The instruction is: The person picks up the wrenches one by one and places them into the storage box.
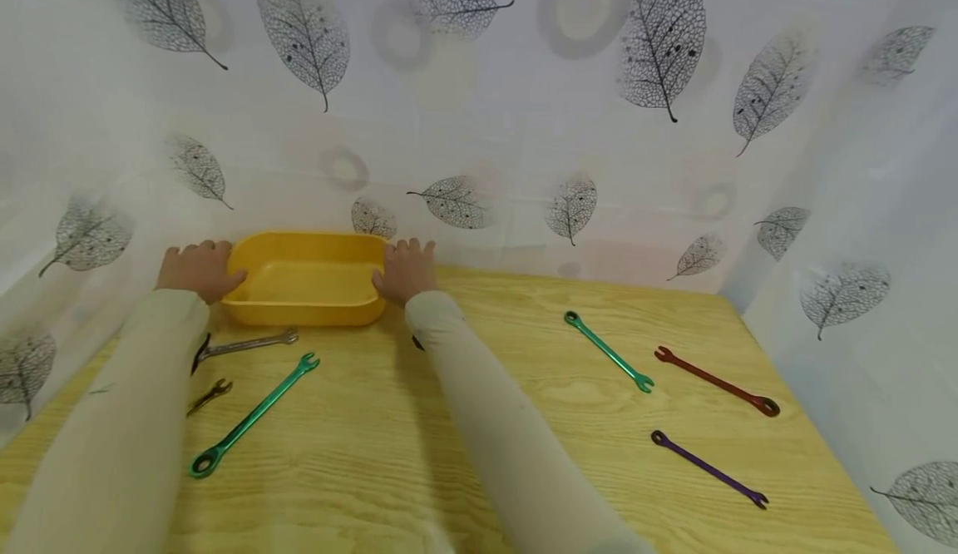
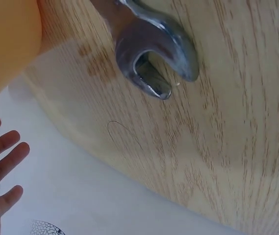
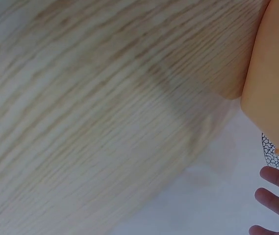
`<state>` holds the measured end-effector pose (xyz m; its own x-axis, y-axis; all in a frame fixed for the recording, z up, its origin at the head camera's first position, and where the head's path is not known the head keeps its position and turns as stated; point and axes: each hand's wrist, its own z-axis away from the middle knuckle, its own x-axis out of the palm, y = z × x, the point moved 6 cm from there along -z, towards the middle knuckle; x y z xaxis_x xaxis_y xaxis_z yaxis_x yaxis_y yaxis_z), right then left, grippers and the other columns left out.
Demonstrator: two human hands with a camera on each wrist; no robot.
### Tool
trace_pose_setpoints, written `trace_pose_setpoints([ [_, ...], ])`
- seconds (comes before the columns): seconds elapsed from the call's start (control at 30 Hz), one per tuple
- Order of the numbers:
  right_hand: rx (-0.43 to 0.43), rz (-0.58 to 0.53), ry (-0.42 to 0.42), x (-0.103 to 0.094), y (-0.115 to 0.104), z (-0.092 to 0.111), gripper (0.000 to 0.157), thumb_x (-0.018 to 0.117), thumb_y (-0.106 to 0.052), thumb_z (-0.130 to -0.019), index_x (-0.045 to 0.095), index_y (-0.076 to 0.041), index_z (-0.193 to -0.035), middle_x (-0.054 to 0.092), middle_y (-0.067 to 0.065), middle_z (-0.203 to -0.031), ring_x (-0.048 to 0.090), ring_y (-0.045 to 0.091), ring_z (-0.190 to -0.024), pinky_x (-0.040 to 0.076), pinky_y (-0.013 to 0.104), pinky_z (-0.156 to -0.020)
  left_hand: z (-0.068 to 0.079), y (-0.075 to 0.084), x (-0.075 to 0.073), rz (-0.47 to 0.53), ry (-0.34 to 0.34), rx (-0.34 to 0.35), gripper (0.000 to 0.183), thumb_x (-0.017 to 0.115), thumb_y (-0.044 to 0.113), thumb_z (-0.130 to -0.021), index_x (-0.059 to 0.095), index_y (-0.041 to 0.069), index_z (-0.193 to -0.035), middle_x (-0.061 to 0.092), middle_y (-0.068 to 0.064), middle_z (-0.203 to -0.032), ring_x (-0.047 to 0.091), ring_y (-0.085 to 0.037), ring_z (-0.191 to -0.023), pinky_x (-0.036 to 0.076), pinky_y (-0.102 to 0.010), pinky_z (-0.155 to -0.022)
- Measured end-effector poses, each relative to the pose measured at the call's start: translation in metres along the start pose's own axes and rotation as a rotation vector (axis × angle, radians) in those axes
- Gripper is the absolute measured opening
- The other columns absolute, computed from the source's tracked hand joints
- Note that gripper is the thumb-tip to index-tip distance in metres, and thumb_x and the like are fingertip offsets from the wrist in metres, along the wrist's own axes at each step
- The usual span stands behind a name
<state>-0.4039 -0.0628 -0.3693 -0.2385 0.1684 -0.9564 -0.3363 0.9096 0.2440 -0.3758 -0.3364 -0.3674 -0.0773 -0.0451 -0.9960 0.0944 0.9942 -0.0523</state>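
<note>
A yellow plastic basin [image 1: 303, 314] sits at the back left of the wooden table. My left hand [image 1: 196, 271] is at its left end and my right hand [image 1: 407, 271] at its right end, each thumb over the rim. Both wrist views show the other fingers spread and straight outside the basin: left fingers [image 2: 4, 166], right fingers [image 3: 276, 200]. In front of the basin lies a silver wrench [image 1: 250, 343], its open jaw large in the left wrist view. A small dark wrench [image 1: 209, 396], partly behind the left sleeve, and a long green wrench [image 1: 254, 417] lie nearer.
On the table's right side lie a second green wrench [image 1: 609, 353], a red wrench [image 1: 716, 381] and a purple wrench [image 1: 708, 467], apart from each other. A white leaf-patterned sheet [image 1: 509, 138] hangs behind the table [image 1: 509, 487] and along its sides.
</note>
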Motion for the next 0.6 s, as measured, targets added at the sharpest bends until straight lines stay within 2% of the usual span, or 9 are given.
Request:
trace_pose_setpoints([
  [0.13,0.017,-0.013,-0.036,0.000,0.002,0.000,0.049,0.034,-0.048,-0.095,0.051,-0.018,-0.129,0.057,0.003,-0.129,0.049,0.024,-0.122,0.033,0.052,-0.106,0.000,-0.002,0.002,0.016,-0.016,-0.018,0.060,0.047,0.033,-0.092,0.040,-0.014,-0.128,0.050,-0.037,-0.116,0.053,-0.052,-0.096,0.037,-0.063,-0.086],
  [0.43,0.034,-0.042,-0.085,-0.001,0.010,0.005,0.042,0.036,-0.042,-0.093,0.055,-0.019,-0.123,0.060,0.002,-0.124,0.050,0.024,-0.121,0.031,0.054,-0.107,-0.002,-0.001,0.004,0.061,-0.074,0.000,0.057,0.038,0.027,-0.092,0.036,-0.013,-0.132,0.045,-0.037,-0.124,0.048,-0.052,-0.105,0.035,-0.063,-0.089],
  [0.6,0.030,-0.047,-0.103,0.003,0.018,0.005,0.045,0.035,-0.043,-0.093,0.053,-0.020,-0.127,0.058,0.004,-0.128,0.049,0.026,-0.122,0.029,0.055,-0.107,-0.003,0.004,0.006,0.099,-0.063,0.030,0.055,0.036,0.026,-0.092,0.037,-0.012,-0.132,0.045,-0.036,-0.124,0.046,-0.051,-0.108,0.034,-0.063,-0.088],
])
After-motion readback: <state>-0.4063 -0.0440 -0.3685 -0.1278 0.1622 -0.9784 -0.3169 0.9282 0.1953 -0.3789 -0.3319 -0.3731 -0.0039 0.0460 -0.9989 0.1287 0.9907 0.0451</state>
